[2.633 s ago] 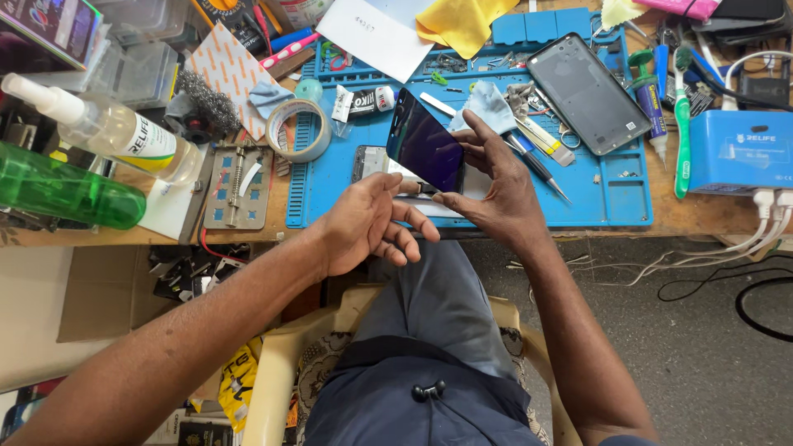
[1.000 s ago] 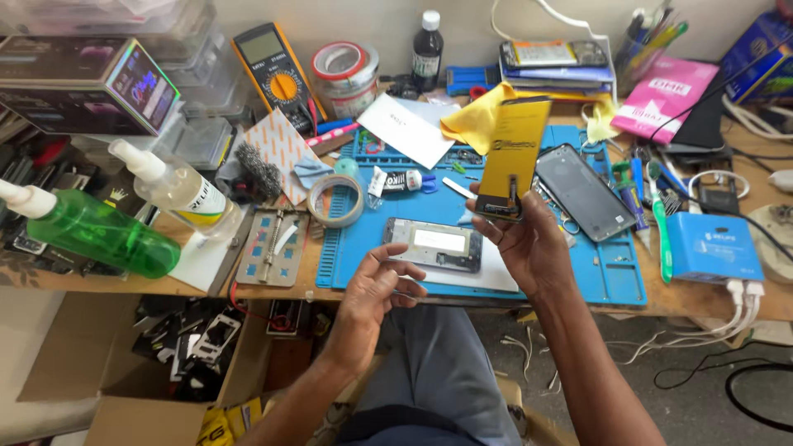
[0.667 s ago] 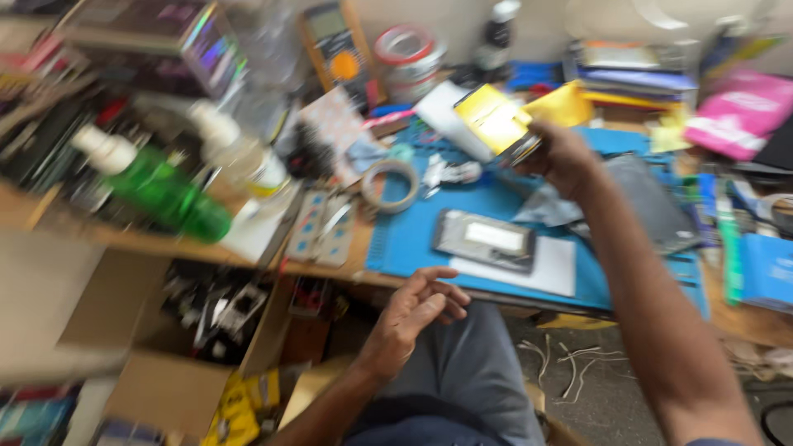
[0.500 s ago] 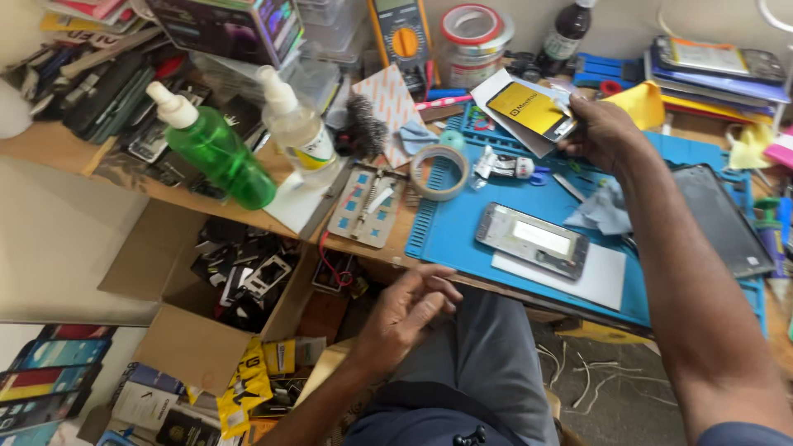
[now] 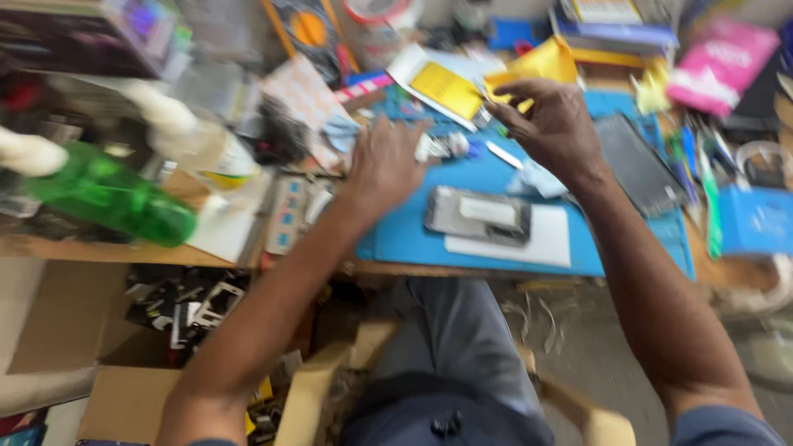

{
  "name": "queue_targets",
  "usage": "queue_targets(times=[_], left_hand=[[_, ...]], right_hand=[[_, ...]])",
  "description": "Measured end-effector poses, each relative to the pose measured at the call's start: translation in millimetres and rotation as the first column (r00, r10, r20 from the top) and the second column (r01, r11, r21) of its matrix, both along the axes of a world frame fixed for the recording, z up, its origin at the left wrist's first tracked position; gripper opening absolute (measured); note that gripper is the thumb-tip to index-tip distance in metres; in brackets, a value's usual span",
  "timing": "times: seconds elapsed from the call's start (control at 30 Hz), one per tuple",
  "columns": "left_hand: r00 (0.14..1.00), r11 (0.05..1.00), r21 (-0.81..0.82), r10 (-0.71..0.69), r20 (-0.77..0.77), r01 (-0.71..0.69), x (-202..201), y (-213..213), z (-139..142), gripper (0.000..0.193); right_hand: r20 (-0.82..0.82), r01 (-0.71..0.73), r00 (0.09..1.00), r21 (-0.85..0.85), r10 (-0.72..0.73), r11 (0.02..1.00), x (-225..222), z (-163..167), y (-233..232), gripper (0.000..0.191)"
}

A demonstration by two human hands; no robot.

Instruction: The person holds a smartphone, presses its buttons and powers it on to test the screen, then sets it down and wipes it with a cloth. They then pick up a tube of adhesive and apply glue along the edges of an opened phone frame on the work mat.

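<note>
Place: small electronics repair workshop | Evidence: opened grey phone (image 5: 477, 216) laid on blue silicone repair mat (image 5: 496, 177); orange-dialled multimeter (image 5: 307, 26) and tape rolls seen on crowded wooden worktop (image 5: 99, 252)

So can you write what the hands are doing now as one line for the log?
left hand: flat on blue mat, open | right hand: fingers by yellow-screened phone, grip unclear | opened phone: on white sheet, untouched

Packages and screens lying across the tabletop (image 5: 107, 252), image blurred.
A yellow flat packet on a white card (image 5: 446, 89) is lying just beside the right hand (image 5: 552, 124); a pink package (image 5: 720, 73) is sitting far right; a dark phone screen (image 5: 638, 163) and an opened phone (image 5: 477, 216) are resting on the blue mat (image 5: 487, 177).
</note>
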State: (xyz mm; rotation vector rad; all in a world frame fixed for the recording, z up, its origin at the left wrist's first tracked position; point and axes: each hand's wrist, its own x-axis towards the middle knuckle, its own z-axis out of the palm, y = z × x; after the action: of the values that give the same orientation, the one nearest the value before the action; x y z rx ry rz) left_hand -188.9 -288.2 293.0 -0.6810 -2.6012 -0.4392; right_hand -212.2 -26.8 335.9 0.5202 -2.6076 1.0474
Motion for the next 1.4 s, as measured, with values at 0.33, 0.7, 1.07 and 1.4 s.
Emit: queue_targets(times=[0.33, 0.7, 1.07, 1.4], left_hand=[[0.986, 0.978, 0.207, -0.006, -0.168, 0.042, -46.0, 17.1, 15.5, 0.021], [0.888, 0.766, 0.580, -0.435, 0.148, 0.278, 108.0, 8.1, 65.1, 0.021], [0.506, 0.531, 0.652, -0.413, 0.757, -0.541, 219.0, 7.6, -59.3, 0.055], [0.799, 0.854, 0.512, -0.371, 0.474, 0.092, 147.0, 1.6, 11.2, 0.044]], right_hand=[[0.009, 0.193, 0.981, -0.215, -0.196, 0.957, 126.4, -4.7, 29.8, 0.026], [0.095, -0.272, 0.949, -0.239, 0.301, 0.932, 154.5, -6.4, -30.9, 0.043], [-0.128, -0.339, 0.941, -0.326, 0.314, 0.883, 215.1, -91.7, -62.4, 0.047], [0.437, 0.101, 0.846, -0.694, 0.305, 0.713, 216.7, -92.5, -10.0, 0.042]])
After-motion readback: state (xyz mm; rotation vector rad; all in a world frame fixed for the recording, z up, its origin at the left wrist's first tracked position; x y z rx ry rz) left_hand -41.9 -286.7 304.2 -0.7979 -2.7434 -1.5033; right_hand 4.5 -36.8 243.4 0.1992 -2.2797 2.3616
